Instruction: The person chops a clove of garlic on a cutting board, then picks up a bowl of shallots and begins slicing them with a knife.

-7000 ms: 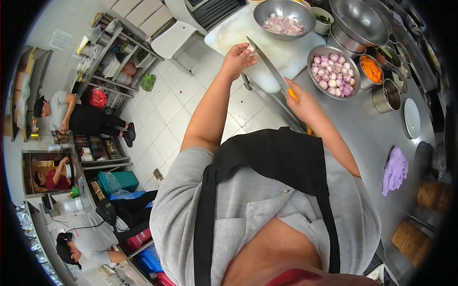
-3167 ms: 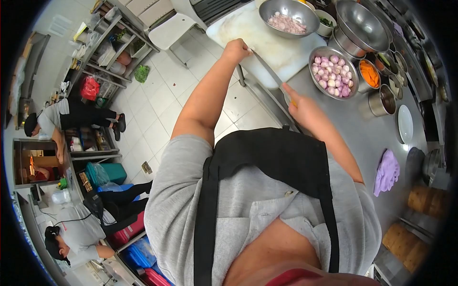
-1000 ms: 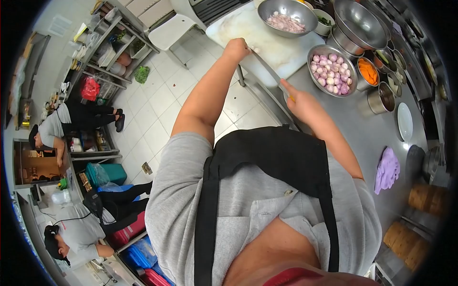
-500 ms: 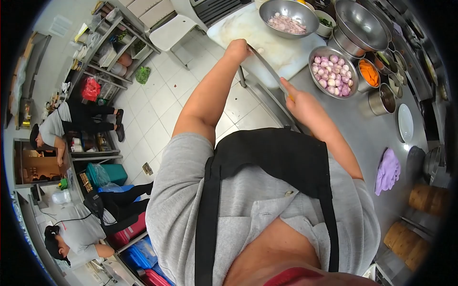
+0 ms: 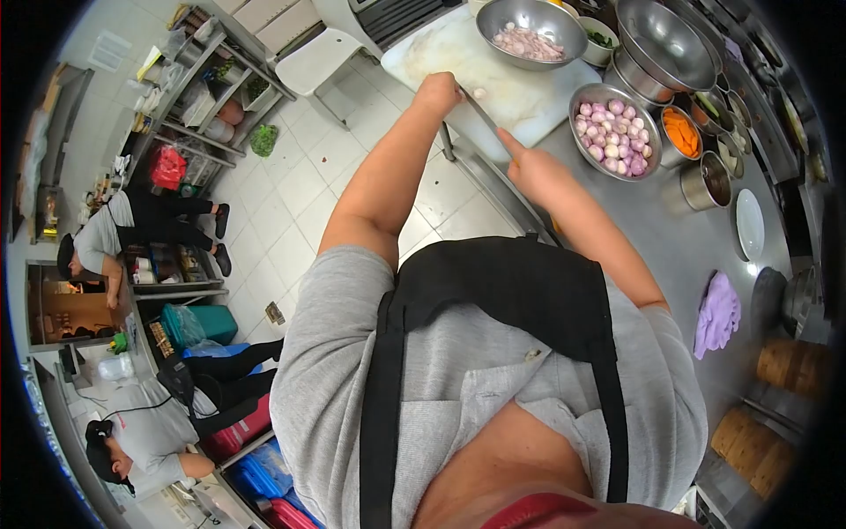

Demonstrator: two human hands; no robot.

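Note:
My left hand [image 5: 438,91] rests on the near edge of a white cutting board [image 5: 467,55], fingers closed on a small pale shallot piece [image 5: 478,93]. My right hand [image 5: 533,167] grips the handle of a long knife [image 5: 482,112], whose blade runs up to the left hand. A steel bowl of whole pink shallots [image 5: 613,130] sits just right of the board. A steel bowl of cut shallot pieces [image 5: 527,33] stands at the board's far end.
Further right on the steel counter [image 5: 670,238] stand a container of orange carrot pieces [image 5: 681,132], a stack of large steel bowls [image 5: 661,40], a white plate [image 5: 749,225] and a purple cloth [image 5: 718,313]. Other people work at shelves on the left.
My right hand has slid forward along the knife toward the board, hiding the yellow handle. The left hand stays at the board's edge.

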